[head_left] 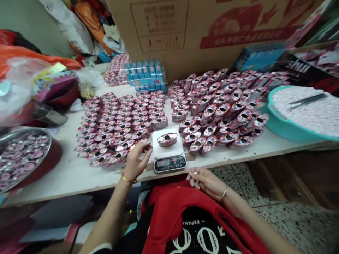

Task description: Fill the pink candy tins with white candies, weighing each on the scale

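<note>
A small oval pink-and-white printed container (167, 139) with a dark hole in its top stands on the white platform of a digital kitchen scale (169, 151). White pieces show on the container's top. Just left of the scale is my left hand (137, 159), fingers curved with a gap to the thumb and nothing seen between them. My right hand (203, 180) is in front of the table edge, right of the scale, its fingers closed on small white candies (196, 173). The scale's display is too blurred to read.
Rows of similar containers (124, 123) stand left of the scale, more (222, 109) on the right. A turquoise basin (278, 123) of white candies holds a dark flat tool. A metal bowl (51, 148) of pink caps stands left. Behind are a blue pack (145, 74) and a large carton (196, 31).
</note>
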`<state>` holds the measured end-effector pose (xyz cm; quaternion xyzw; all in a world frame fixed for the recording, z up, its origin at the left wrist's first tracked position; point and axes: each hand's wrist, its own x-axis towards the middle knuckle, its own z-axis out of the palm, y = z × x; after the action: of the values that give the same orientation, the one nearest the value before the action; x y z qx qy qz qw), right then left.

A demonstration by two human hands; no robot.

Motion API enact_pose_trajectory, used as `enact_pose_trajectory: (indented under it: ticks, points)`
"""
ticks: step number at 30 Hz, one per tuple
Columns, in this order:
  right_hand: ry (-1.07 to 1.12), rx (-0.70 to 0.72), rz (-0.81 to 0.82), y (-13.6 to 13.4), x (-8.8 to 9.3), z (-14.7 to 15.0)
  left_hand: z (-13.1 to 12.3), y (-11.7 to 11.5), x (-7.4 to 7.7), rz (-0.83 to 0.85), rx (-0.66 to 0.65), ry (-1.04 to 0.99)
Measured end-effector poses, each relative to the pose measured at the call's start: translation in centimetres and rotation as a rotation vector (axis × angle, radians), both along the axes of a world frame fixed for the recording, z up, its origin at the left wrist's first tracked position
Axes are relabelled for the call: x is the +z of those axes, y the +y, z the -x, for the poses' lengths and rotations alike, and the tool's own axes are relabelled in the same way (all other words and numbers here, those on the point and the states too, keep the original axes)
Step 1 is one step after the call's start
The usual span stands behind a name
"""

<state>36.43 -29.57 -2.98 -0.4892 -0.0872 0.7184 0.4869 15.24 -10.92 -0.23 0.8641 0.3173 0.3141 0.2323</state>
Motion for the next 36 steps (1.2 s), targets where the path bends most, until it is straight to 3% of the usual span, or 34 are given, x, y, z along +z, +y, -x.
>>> enact_pose_trajectory:
  ticks: [6,10,19,24,29,36]
  points:
    - [-0.147,0.146,-0.008,1.0,1.9,-0.3,2.4,-2.5,-3.6,0.099,0.089,0.035]
    - [-0.257,0.202,-0.046,2.5,3.4,-1.1,2.9,-3.0,-4.8,0.108,0.119,0.04]
    - [-0.559,0.245,-0.268,9.8,6.6,-2.5,0.5,-1.9,-2.8,-0.004,0.091,-0.058]
    - [-0.539,0.263,-0.316,12.7,7.9,-2.4,-1.3,-0.4,-2.3,-0.091,0.077,-0.024]
    - [-0.243,0.21,-0.189,11.1,6.2,-0.8,-2.4,1.4,-1.4,-0.086,-0.029,0.028]
    - [0.075,0.072,-0.007,10.1,1.9,2.2,-4.1,4.5,1.5,-0.082,-0.357,0.302]
